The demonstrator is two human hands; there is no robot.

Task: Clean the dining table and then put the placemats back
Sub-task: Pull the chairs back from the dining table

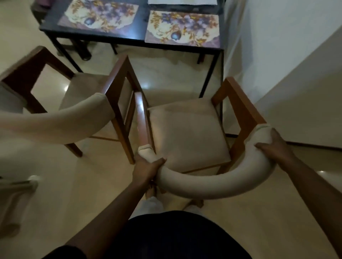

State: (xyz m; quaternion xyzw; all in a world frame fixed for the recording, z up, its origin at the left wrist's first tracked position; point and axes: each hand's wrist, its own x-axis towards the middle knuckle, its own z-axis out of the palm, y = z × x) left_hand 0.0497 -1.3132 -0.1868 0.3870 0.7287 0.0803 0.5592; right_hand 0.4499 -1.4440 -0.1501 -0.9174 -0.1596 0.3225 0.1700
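Note:
A dark dining table [140,27] stands at the top of the view. Two floral placemats lie on it, one at the left [99,15] and one at the right [182,28]. A pale mat or cloth [182,1] shows at the far edge. Below the table stands a wooden armchair [187,127] with a beige seat and a curved padded backrest. My left hand [146,167] grips the left end of that backrest. My right hand [273,146] grips its right end.
A second matching armchair [74,103] stands just left of the held one, their arms nearly touching. A white wall [296,64] runs along the right side. The floor is glossy beige tile. My feet show under the backrest.

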